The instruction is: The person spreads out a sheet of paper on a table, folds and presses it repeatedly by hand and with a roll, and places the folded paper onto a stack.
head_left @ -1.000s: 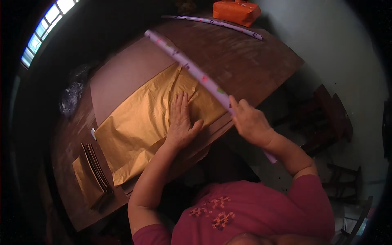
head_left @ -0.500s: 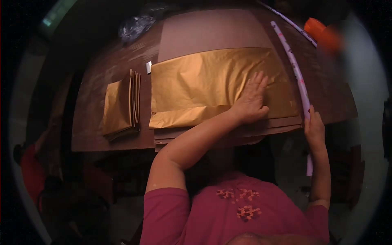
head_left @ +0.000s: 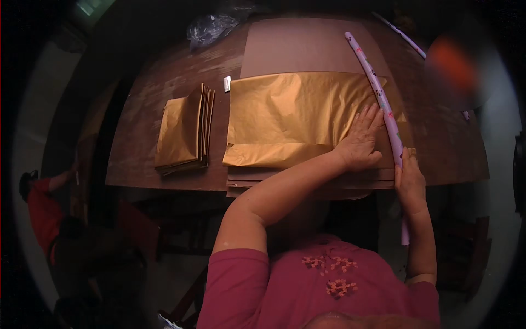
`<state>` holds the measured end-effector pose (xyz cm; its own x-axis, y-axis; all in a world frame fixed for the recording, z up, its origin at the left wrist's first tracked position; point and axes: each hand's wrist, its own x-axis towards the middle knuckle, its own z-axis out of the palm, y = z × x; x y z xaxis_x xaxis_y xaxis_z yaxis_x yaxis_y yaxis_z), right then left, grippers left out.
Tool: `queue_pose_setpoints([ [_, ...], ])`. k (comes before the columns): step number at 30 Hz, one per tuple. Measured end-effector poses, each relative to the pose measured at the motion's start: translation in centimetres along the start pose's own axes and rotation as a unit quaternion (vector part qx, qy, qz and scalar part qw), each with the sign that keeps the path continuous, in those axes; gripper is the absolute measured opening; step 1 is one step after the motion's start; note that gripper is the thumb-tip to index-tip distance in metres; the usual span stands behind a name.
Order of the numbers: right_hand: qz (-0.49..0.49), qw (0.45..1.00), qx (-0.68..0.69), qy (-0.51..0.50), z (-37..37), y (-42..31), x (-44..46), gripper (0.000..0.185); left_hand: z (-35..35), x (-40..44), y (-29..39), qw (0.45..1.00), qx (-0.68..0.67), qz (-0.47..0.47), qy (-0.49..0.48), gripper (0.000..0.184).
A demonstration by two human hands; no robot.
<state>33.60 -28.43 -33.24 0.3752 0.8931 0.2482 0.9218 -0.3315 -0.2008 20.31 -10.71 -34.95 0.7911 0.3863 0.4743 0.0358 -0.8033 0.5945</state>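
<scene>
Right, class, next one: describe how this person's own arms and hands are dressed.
The left hand and right hand are bare, without gloves; no watch or bracelet shows. The forearms are uncovered. The short sleeves belong to a plain magenta shirt with an orange-pink petal-like motif on its front.

Glossy creased ppr sheet (head_left: 285, 118), matt scuffed wood tbl (head_left: 156, 79)

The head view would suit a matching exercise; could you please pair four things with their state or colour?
1. Left hand
2. Right hand
3. Folded stack
4. Plastic wrap

A. Gold-coloured
B. Holding the lilac tube
C. Clear and crumpled
D. Resting on the large gold sheet

Pairs: 1-D; 2-B; 3-A; 4-C.
</scene>
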Motion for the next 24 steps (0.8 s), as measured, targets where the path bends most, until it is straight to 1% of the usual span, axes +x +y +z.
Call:
queue_pose_setpoints([
  [1, -0.036, 0.997, -0.022, 0.071, 0.2, 0.6, 0.2, 0.052, 0.0, 0.0, 0.0, 1.0, -0.003, 0.0, 0.002, 0.101],
  [2, -0.023, 0.996, -0.028, 0.081, -0.1, 0.9, 0.3, 0.052, -0.1, -0.1, -0.1, 1.0, -0.008, 0.003, 0.002, 0.101],
  [4, 0.033, 0.999, 0.026, -0.011, -1.5, 0.0, 0.6, 0.05, 0.0, 0.0, -0.3, 1.0, -0.015, 0.005, 0.0, 0.101],
  [6, 0.034, 0.999, 0.013, 0.011, -1.9, -0.1, 0.6, 0.049, -0.1, -0.1, -0.5, 1.0, -0.022, 0.007, -0.003, 0.102],
  [8, 0.013, 0.999, 0.046, 0.012, -2.4, -0.7, 0.7, 0.05, 0.2, -0.2, -0.9, 1.0, -0.021, 0.021, 0.003, 0.102],
  [9, 0.018, 0.999, 0.044, 0.017, -2.7, -1.4, 0.6, 0.05, 0.3, -0.1, -0.9, 0.999, -0.018, 0.026, 0.011, 0.102],
  [11, 0.023, 0.999, 0.037, -0.021, -3.2, -3.4, 0.1, 0.049, 0.3, 0.0, -0.8, 0.999, -0.031, 0.028, 0.029, 0.097],
  [12, 0.016, 0.996, 0.088, -0.018, -2.7, -3.8, 0.0, 0.049, 0.3, 0.0, -1.0, 0.998, -0.037, 0.032, 0.041, 0.096],
  [13, 0.021, 0.996, 0.089, -0.014, -2.3, -4.3, 0.0, 0.049, -0.2, 0.2, -0.3, 0.996, -0.075, 0.019, 0.05, 0.092],
  [15, 0.001, 0.991, 0.12, -0.058, -1.5, -5.3, 0.2, 0.047, -0.3, 0.3, -0.1, 0.995, -0.083, 0.02, 0.058, 0.091],
  [16, 0.006, 0.992, 0.118, -0.052, -1.2, -5.5, 0.4, 0.047, -0.3, 0.3, -0.1, 0.993, -0.092, 0.015, 0.07, 0.09],
  [18, -0.04, 0.984, 0.144, -0.098, -0.7, -5.9, 0.6, 0.042, 0.1, 0.3, -0.5, 0.997, -0.061, -0.01, 0.056, 0.08],
  [19, -0.04, 0.982, 0.153, -0.102, -2.5, -6.7, 1.0, 0.036, 0.1, 0.3, -0.6, 0.998, -0.035, -0.018, 0.043, 0.076],
  [20, -0.035, 0.982, 0.154, -0.101, -3.1, -6.4, 1.3, 0.036, 0.3, 0.3, -0.4, 0.999, -0.01, -0.001, 0.043, 0.058],
  [21, -0.044, 0.987, 0.112, -0.109, -3.6, -6.0, 1.9, 0.035, 0.4, 0.3, -0.5, 0.999, -0.01, 0.001, 0.04, 0.058],
  [22, -0.056, 0.989, 0.07, -0.118, -4.0, -5.6, 2.8, 0.034, 0.5, 0.4, -0.8, 0.999, 0.028, 0.009, 0.027, 0.052],
  [23, -0.032, 0.992, 0.04, -0.117, -4.2, -5.1, 4.0, 0.038, 0.7, 0.4, -1.1, 0.998, 0.067, 0.015, 0.014, 0.047],
  [24, -0.036, 0.991, 0.043, -0.118, -3.6, -4.2, 5.0, 0.038, 0.9, 0.4, -1.2, 0.997, 0.071, 0.012, 0.014, 0.047],
])
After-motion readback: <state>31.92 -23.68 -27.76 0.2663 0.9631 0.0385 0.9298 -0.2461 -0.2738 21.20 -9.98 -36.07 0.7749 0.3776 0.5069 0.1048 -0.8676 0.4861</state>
